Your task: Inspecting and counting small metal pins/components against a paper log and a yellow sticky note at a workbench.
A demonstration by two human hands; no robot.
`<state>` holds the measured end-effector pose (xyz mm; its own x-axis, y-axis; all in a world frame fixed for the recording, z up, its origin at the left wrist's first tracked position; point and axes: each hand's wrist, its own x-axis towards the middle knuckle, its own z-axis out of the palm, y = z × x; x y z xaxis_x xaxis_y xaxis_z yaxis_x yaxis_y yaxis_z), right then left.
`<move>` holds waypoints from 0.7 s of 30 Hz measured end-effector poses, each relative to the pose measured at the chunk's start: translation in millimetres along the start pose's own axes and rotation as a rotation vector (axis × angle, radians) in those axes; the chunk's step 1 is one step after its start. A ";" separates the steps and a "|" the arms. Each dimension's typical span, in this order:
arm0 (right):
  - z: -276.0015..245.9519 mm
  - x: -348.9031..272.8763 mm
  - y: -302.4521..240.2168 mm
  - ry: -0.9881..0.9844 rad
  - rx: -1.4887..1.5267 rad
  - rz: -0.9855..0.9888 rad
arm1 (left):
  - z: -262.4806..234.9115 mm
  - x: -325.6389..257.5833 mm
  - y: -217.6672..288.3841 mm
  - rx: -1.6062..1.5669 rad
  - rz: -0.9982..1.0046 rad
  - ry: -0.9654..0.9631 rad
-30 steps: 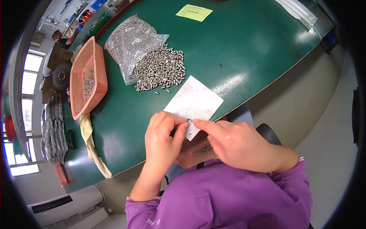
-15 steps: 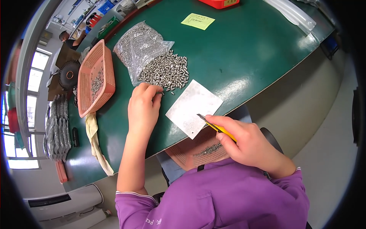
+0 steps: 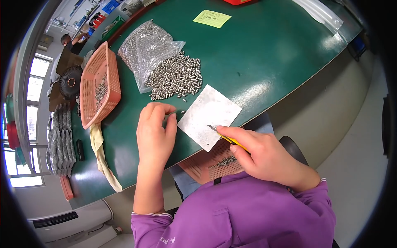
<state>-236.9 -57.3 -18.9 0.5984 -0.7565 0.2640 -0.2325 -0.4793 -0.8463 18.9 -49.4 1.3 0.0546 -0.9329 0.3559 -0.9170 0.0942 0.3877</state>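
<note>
My right hand (image 3: 264, 155) grips a yellow utility knife (image 3: 232, 141), its blade tip over the lower middle of a white square sheet (image 3: 211, 111). Left of that sheet, my left hand (image 3: 155, 132) is just over the table, thumb and forefinger apart, with nothing visible between them. A small metal pin (image 3: 183, 111) lies between its fingertips and the sheet's edge. Beyond it spreads a heap of small silvery metal pins (image 3: 178, 78), spilling from a clear plastic bag (image 3: 144, 49) that holds many more.
On the green table (image 3: 264, 53), a pink basket (image 3: 115, 89) with some metal parts stands at left, beside a cream cloth (image 3: 99, 149) and filled bags (image 3: 61, 140). A second pink basket (image 3: 194, 169) sits below the table edge. A yellow paper slip (image 3: 211, 19) lies farther off.
My left hand has drawn back from the heap toward me, its thumb and forefinger parting. A pin now shows beside the sheet. The knife has shifted slightly left over the sheet.
</note>
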 end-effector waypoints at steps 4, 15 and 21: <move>-2.3 0.0 0.5 0.003 -0.023 0.010 | 1.4 2.6 -3.0 -0.095 -0.110 -0.092; -1.1 -1.0 3.5 0.027 -0.022 -0.005 | 9.1 25.5 -6.6 0.029 0.092 -0.110; -1.5 -1.0 3.8 0.015 -0.018 0.006 | 11.3 33.6 -6.8 0.040 0.171 -0.136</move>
<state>-239.6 -59.1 -21.6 0.5852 -0.7660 0.2661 -0.2496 -0.4824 -0.8396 22.5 -85.3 1.0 -0.1542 -0.9431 0.2947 -0.9236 0.2435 0.2962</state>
